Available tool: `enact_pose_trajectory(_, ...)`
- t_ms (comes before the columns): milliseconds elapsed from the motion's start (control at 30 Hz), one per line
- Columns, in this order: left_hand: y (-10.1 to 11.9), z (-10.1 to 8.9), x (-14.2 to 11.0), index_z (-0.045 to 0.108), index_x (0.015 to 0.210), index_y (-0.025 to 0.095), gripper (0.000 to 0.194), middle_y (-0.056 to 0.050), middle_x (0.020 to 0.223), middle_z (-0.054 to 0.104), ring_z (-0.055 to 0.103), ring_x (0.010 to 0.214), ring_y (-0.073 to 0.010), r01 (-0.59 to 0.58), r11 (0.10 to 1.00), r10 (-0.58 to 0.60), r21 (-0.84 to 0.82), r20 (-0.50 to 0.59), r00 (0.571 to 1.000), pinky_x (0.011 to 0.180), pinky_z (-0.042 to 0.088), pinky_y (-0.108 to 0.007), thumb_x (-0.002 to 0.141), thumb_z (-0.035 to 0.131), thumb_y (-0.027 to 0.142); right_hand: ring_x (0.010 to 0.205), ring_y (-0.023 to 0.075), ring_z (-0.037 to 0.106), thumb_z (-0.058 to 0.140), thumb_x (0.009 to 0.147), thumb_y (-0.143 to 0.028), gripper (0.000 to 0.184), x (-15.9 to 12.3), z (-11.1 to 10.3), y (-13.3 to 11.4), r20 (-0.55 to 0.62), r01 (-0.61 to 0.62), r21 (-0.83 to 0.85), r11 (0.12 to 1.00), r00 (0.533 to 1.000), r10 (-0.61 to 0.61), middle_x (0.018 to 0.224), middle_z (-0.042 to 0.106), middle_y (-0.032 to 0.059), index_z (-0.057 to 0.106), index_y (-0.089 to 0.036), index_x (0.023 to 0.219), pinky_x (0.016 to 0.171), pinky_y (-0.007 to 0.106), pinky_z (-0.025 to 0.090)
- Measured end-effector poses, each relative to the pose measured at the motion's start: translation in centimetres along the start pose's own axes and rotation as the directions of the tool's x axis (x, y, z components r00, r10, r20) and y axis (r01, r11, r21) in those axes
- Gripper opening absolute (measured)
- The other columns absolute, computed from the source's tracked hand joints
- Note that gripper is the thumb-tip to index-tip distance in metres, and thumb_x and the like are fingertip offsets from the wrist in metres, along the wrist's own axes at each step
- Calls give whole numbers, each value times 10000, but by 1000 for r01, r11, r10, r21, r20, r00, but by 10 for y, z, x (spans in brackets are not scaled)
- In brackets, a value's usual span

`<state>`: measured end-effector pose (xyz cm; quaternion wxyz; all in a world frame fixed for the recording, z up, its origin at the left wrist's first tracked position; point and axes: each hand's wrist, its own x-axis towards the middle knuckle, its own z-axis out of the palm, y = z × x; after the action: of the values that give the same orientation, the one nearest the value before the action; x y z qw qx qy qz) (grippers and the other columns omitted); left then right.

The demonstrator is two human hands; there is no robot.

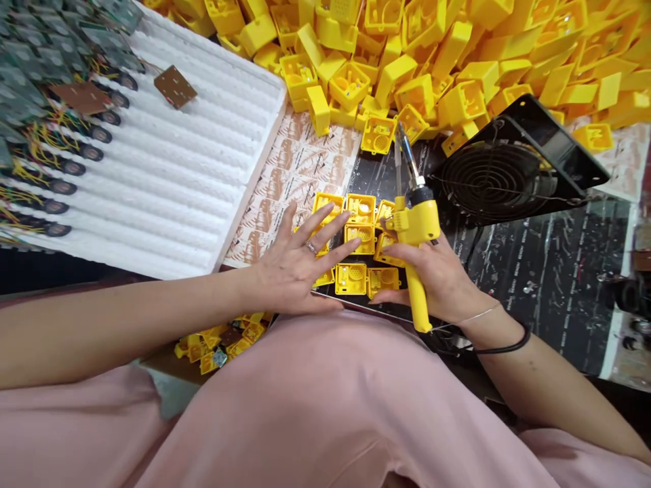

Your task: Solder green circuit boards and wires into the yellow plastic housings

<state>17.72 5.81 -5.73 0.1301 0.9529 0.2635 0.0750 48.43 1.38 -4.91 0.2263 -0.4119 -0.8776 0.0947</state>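
Right grip [447, 278] closed around the handle of a yellow soldering gun [420, 220]; the tool lies across the palm, metal barrel angled up and away toward the heap. Left grip [289, 271] released, fingers splayed over small yellow plastic housings [359, 240]; whether it touches them cannot be told. These housings sit in short rows just beside the gun, between the two grips, boxy and open-topped, perforated round grilles in some floors, small inner parts too tiny to name. Beyond, a large jumbled heap of like housings [318, 108]. Left side: white foam tray [213, 169], ribbed and matte, bearing grey-green circuit boards [30, 61], round black speakers [91, 152] on coloured wires, and a brown board [175, 87] lying apart. Black square-framed fan [552, 132] with ringed wire guard stands on the worktop [544, 291], whose black covering is lettered and speckled. Near the lap, a partly hidden container holds more yellow pieces [203, 342].
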Motion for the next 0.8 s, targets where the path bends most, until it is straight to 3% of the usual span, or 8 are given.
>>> enact_pose_trajectory(100, -2, 2, 13, 305, 1765, 248, 994, -224, 1850, 210, 189, 1698, -532, 68, 998, -68, -13, 49, 997, 1286, 138, -853, 949, 653, 696, 1322, 392, 674, 802, 908, -700, 668, -5, 15, 2, 2, -9, 14, 1000, 1000, 9, 1211, 775, 123, 618, -285, 1398, 1198, 692, 467)
enact_pose_trajectory(200, -10, -4, 34, 329, 1760, 252, 1013, -218, 1862, 154, 140, 1706, -547, 137, 990, -133, -29, 107, 985, 1293, 175, -836, 908, 713, 643, 1202, 382, 712, 785, 937, -657, 637, -2, 19, 9, -52, 40, 9, 999, 998, -40, 1138, 775, 128, 594, -260, 1397, 1130, 665, 522)
enact_pose_trajectory(333, -6, -5, 52, 382, 1736, 243, 989, -206, 1845, 242, 177, 1717, -491, 75, 997, -71, -22, 164, 984, 1336, 200, -766, 924, 675, 727, 1038, 363, 746, 675, 1030, -591, 528, 3, 9, 20, -111, 99, -21, 995, 989, -101, 1032, 770, 117, 558, -249, 1415, 949, 569, 622)
enact_pose_trajectory(467, 13, 8, 65, 430, 1705, 188, 922, -219, 1797, 358, 295, 1680, -481, -2, 1000, 1, 9, 65, 998, 1342, 210, -765, 986, 584, 744, 834, 254, 775, 692, 1064, -415, 394, 2, -12, 19, -178, 169, -108, 980, 966, -187, 949, 778, 47, 597, -210, 1386, 882, 406, 641)
enact_pose_trajectory(533, 4, 5, 68, 471, 1681, 198, 833, -203, 1769, 421, 383, 1639, -453, -46, 999, 47, 25, -23, 999, 1324, 288, -750, 1021, 559, 699, 692, 165, 744, 783, 1016, -280, 350, -5, -26, 13, -203, 163, -174, 971, 959, -197, 928, 803, 11, 654, -202, 1332, 792, 283, 614)
enact_pose_trajectory(600, -31, -12, 67, 562, 1612, 215, 643, -162, 1689, 542, 493, 1564, -373, -2, 997, 12, 77, -126, 992, 1292, 413, -659, 1065, 555, 554, 572, 117, 697, 846, 960, -199, 387, -13, -38, 6, -245, 113, -241, 964, 954, -173, 811, 788, -53, 701, -230, 1317, 642, 227, 562)
enact_pose_trajectory(667, -87, -41, 60, 682, 1471, 199, 450, -120, 1571, 648, 569, 1462, -297, 205, 965, -165, 162, -232, 959, 1241, 503, -563, 1088, 526, 376, 468, 108, 642, 844, 956, -177, 400, -20, -44, 1, -287, 66, -326, 943, 944, -165, 668, 723, -103, 720, -253, 1328, 514, 236, 509)
enact_pose_trajectory(800, -206, -106, 37, 755, 1268, 166, 348, -84, 1516, 684, 468, 1511, -313, 518, 819, -455, 246, -271, 848, 1349, 305, -681, 1037, 656, 407, 382, 142, 599, 698, 1052, -193, 296, -36, -42, -3, -273, 23, -427, 904, 950, -153, 598, 680, -107, 723, -258, 1340, 390, 289, 474)
